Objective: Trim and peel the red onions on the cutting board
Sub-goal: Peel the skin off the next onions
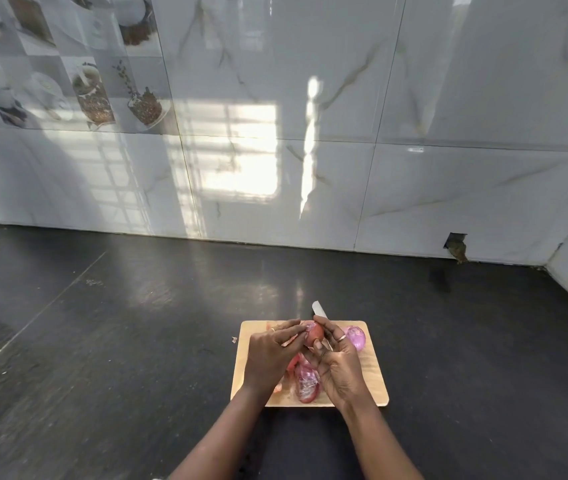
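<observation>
A wooden cutting board (376,375) lies on the dark counter. Above it, my left hand (268,355) and my right hand (338,362) meet around a red onion (313,334) with its skin partly on. My left fingers pinch at its skin on the left side. My right hand also holds a knife (318,310), whose blade sticks up past the fingers toward the wall. A peeled purple onion (357,336) rests at the board's far right corner. Loose red skins (306,382) lie on the board under my hands.
The black counter (119,341) spreads out left and right of the board. A small scrap of skin (234,339) lies just off the board's left edge. A glossy marble-tiled wall (310,150) rises behind, with a small hole (455,242) low on the right.
</observation>
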